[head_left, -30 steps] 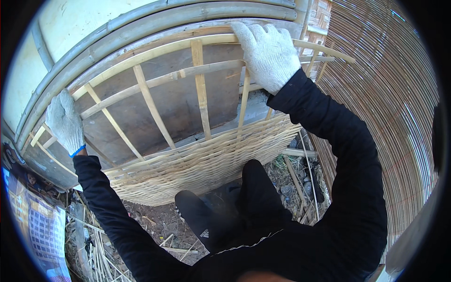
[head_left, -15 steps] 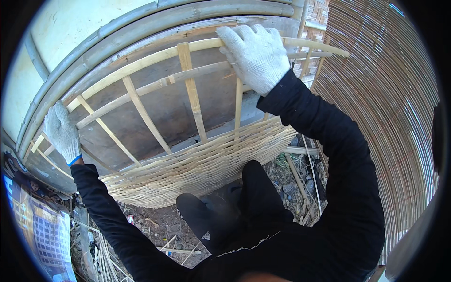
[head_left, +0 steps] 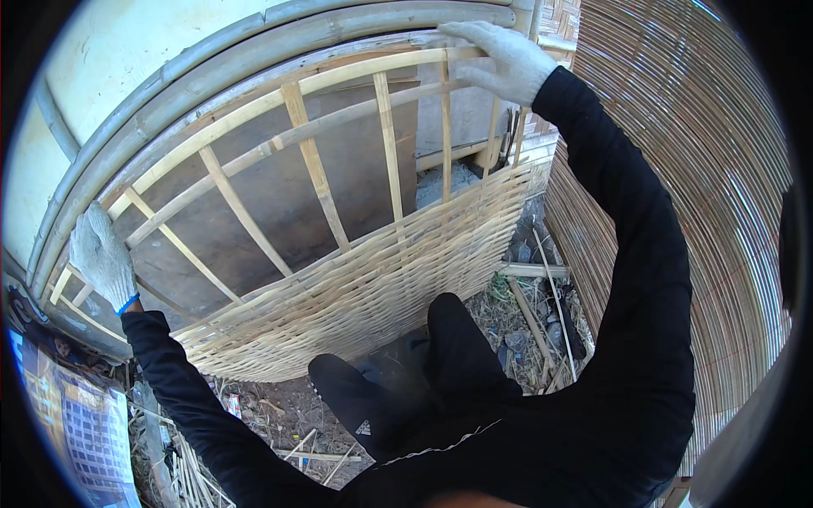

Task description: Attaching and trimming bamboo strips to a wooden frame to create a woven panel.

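A woven bamboo panel (head_left: 373, 300) stands in front of my knees, its lower part tightly woven and its upper part an open lattice of upright strips and two long rails. At its far left end, my left hand (head_left: 103, 250), in a white knit glove, is closed round the top rail (head_left: 241, 116). My right hand (head_left: 508, 63), gloved alike, is at the upper right of the lattice. Its fingers stretch out over the top rail, with the thumb apart below them. The glove hides the rail there.
Horizontal bamboo poles (head_left: 339, 32) run along the wall behind the panel. A slatted bamboo screen (head_left: 669, 169) rises at the right. Loose sticks (head_left: 190, 461) and debris lie on the ground, beside a printed banner (head_left: 80, 415) at lower left.
The panel's lattice has shifted left in view, showing more upright strips and a gap at its right. My right hand has moved right along the rail and its fingers have straightened.
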Available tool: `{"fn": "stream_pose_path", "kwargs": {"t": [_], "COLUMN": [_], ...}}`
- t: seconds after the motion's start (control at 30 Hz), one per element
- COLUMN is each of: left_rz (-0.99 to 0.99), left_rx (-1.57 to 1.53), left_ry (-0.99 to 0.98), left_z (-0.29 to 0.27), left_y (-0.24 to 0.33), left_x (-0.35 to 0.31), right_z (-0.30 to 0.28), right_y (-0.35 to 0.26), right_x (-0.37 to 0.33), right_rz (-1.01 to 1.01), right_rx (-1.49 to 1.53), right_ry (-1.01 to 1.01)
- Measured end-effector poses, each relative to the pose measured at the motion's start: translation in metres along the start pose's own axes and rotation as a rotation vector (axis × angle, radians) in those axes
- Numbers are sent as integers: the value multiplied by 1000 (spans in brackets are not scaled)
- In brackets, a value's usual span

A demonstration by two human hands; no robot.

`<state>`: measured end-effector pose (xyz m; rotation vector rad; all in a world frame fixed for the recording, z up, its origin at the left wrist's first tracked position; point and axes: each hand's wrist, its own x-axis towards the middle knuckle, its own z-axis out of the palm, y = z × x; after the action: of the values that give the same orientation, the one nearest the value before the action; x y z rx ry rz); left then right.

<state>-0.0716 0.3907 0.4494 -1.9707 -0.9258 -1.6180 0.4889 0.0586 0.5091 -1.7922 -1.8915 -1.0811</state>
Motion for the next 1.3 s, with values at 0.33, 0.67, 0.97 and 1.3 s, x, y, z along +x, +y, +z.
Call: {"fn": "stream_pose_path", "kwargs": {"t": [0.33,0.67,0.97,1.3], "left_rz": [-11,30,-64,432], "left_rx": [51,86,34,-480], "left_ry": [-2,-10,-47,30], "left_z": [-10,-21,-26,-25], "left_y": [-9,-10,3,279], "left_x": [-6,-7,-3,37], "right_z": [0,-40,-62,-50], "right_y": [32,36,62,50], "right_x": [49,96,51,27], "right_rz": [-149,-226,137,25], "right_rx": [66,210,591,325], "right_ry": [-329,-780,-716,-395]}}
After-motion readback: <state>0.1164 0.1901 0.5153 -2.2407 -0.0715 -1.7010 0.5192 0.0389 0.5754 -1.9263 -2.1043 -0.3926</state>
